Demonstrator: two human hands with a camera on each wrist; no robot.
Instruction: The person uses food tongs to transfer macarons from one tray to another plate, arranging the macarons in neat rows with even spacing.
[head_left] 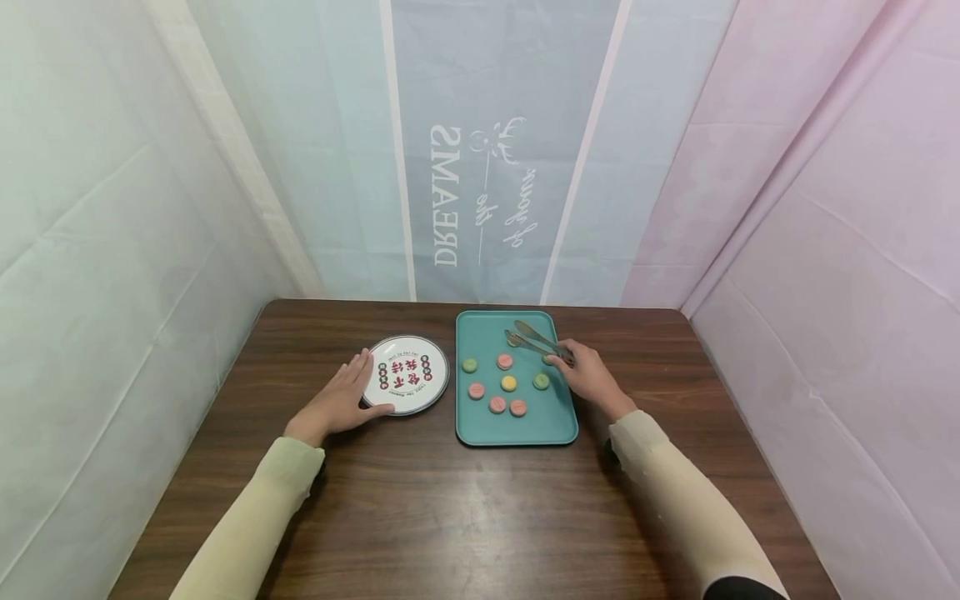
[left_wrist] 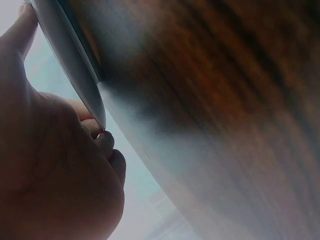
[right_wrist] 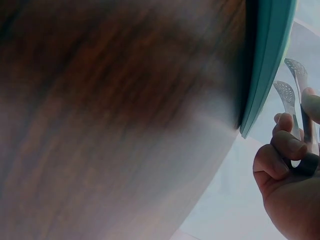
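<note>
A round white plate (head_left: 405, 375) with red and green lettering lies left of the tray. My left hand (head_left: 341, 396) rests at its left rim, fingers mostly straight and thumb spread along the near edge; the left wrist view shows the hand (left_wrist: 60, 165) touching the plate's rim (left_wrist: 70, 60). My right hand (head_left: 591, 377) grips metal tongs (head_left: 534, 340) above the tray's upper right. In the right wrist view, the perforated tongs tips (right_wrist: 286, 92) stand apart. Several small round macarons lie on the tray: pink (head_left: 504, 362), green (head_left: 541, 381) and yellow (head_left: 508, 383). Another green one is partly hidden beside my right fingers.
The teal rectangular tray (head_left: 517, 433) with a raised rim sits on the dark wooden table (head_left: 420, 517), a narrow gap from the plate. Printed cloth (head_left: 487, 83) hangs behind the table, with pale cloth walls at both sides.
</note>
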